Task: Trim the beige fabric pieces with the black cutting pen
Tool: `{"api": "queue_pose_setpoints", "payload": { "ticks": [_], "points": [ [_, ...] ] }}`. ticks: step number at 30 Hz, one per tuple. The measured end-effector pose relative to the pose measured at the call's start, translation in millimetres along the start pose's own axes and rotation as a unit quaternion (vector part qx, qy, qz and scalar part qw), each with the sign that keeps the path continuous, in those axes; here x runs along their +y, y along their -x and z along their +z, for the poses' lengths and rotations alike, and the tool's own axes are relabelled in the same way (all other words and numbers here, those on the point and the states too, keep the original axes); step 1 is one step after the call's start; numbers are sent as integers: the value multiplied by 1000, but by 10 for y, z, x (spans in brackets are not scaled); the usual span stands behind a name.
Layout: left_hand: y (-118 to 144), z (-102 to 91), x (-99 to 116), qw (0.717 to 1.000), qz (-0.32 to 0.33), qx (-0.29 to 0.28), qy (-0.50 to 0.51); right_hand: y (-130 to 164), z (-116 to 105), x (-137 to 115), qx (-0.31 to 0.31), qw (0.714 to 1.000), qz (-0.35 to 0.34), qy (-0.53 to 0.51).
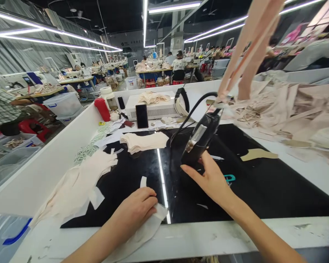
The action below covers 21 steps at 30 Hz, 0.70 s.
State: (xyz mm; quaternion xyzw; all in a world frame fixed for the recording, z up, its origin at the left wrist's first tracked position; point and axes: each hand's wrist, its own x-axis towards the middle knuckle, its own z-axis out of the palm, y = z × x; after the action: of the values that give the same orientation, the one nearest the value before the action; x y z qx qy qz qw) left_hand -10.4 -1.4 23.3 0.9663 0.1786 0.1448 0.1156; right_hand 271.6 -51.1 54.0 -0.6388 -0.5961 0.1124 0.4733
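Observation:
My left hand point(138, 208) is low on the black board point(249, 193), fingers curled over the edge of a cream fabric piece point(145, 230) that hangs toward the table's front edge. A short white strip point(143, 181) sticks out beyond its knuckles. With my right hand point(211, 179) I hold the lower end of a black handheld tool point(201, 137) with a metal lever; the thumb is at its tip and the other fingers are partly hidden behind it. Pink fabric strips point(246, 51) suspend the tool from above, and a black cable point(190, 113) runs from its top.
A cream stack point(145, 141) lies on the board, with more cream pieces point(79, 182) at left. Turquoise snips point(229, 178) and a beige piece point(259, 155) lie right. Behind are a phone point(142, 116), white machine point(131, 111) and red bottle point(102, 109). Pink fabric point(276, 106) heaps at right.

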Motion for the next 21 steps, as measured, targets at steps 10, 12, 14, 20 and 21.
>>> {"api": "queue_pose_setpoints", "payload": {
  "ticks": [10, 12, 14, 20, 21],
  "points": [
    [5, 67, -77, 997, 39, -18, -70, 446, -816, 860, -126, 963, -71, 228],
    [-12, 50, -65, 995, 45, -29, -89, 509, -835, 960, -133, 956, -78, 249],
    [-27, 26, -51, 993, 46, -30, -106, 553, -800, 1030, -135, 952, -81, 264],
    [-41, -21, -23, 998, -9, -52, -44, 633, -710, 1133, -135, 955, -82, 250],
    [-41, -26, -20, 998, -15, -52, -34, 650, -723, 1139, -133, 959, -72, 240]
  ]
}}
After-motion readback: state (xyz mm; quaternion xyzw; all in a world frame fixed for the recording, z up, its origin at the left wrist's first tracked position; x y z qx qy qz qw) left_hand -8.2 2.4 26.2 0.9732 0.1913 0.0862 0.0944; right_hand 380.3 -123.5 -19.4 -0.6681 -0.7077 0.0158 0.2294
